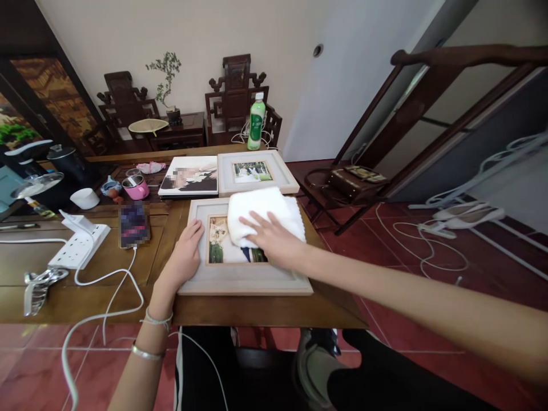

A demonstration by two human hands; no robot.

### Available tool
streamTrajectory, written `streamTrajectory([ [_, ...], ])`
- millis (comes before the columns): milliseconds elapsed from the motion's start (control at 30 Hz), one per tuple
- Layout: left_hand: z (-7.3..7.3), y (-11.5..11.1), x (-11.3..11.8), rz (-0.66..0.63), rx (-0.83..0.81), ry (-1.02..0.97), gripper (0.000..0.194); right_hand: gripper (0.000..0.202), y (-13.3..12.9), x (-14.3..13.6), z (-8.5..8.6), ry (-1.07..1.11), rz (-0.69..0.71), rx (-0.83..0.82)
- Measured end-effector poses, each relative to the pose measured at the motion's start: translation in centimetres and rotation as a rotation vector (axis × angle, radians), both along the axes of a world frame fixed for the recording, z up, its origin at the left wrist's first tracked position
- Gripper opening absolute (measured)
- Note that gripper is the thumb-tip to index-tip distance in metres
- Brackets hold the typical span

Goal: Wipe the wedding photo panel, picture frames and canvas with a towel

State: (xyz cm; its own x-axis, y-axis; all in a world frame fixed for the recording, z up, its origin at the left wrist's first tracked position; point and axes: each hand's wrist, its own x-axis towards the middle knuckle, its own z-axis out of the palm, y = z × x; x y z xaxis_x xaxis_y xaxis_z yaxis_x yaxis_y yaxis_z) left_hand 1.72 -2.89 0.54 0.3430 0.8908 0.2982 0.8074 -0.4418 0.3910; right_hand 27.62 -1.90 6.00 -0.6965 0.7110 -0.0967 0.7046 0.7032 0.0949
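A light wooden picture frame with a photo inside lies flat near the table's front edge. My left hand grips its left side, the fingers bent over the rim. On the upper right of the glass rests a folded white cloth, which hides part of the photo. Over this cloth my right hand lies palm down, fingers spread and pressing on it. Just behind are a second framed photo and a white-edged photo album or panel.
A green bottle stands at the table's back edge. Leftward are a pink cup, a white cup, a phone-like blurred object on a cable, a power strip and a metal clip. A brown bag sits on the chair at right.
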Motion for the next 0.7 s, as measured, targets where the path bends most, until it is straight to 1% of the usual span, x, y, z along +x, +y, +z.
streamTrajectory([
  [67, 0.0, 0.0, -0.1, -0.005, 0.006, -0.011, 0.055, 0.067, 2.9, 0.1, -0.3, 0.006, -0.003, 0.084],
  [133, -0.1, 0.0, -0.1, -0.012, 0.016, -0.034, 0.056, 0.065, 4.9, 0.0, -0.2, 0.008, -0.026, 0.12],
  [200, -0.2, 0.0, -0.2, -0.015, 0.018, -0.05, 0.056, 0.062, 5.6, -0.2, 0.0, -0.011, -0.042, 0.117],
  [233, -0.2, 0.0, -0.2, -0.013, 0.018, -0.055, 0.056, 0.06, 5.3, -0.4, 0.1, -0.025, -0.044, 0.109],
  [300, -0.3, 0.1, -0.1, -0.005, 0.023, -0.062, 0.055, 0.058, 3.5, -0.9, 0.4, -0.052, -0.054, 0.076],
  [367, -0.4, 0.1, -0.1, 0.003, 0.031, -0.07, 0.054, 0.058, 0.6, -1.6, 0.8, -0.065, -0.078, 0.012],
  [467, -0.4, 0.0, 0.1, 0.014, 0.034, -0.075, 0.054, 0.052, -4.1, -2.7, 1.8, -0.072, -0.096, -0.163],
  [533, -0.3, -0.1, 0.1, 0.018, 0.033, -0.072, 0.054, 0.059, -6.7, -3.2, 2.7, -0.085, -0.062, -0.309],
  [600, -0.2, -0.1, 0.1, 0.018, 0.026, -0.066, 0.053, 0.064, -8.3, -3.0, 3.8, -0.047, -0.006, -0.427],
  [667, -0.1, -0.1, 0.2, 0.025, 0.011, -0.058, 0.053, 0.061, -8.9, -2.3, 4.7, 0.089, 0.028, -0.464],
  [700, -0.1, -0.1, 0.2, 0.029, 0.005, -0.053, 0.053, 0.063, -8.8, -1.8, 5.1, 0.165, 0.031, -0.453],
])
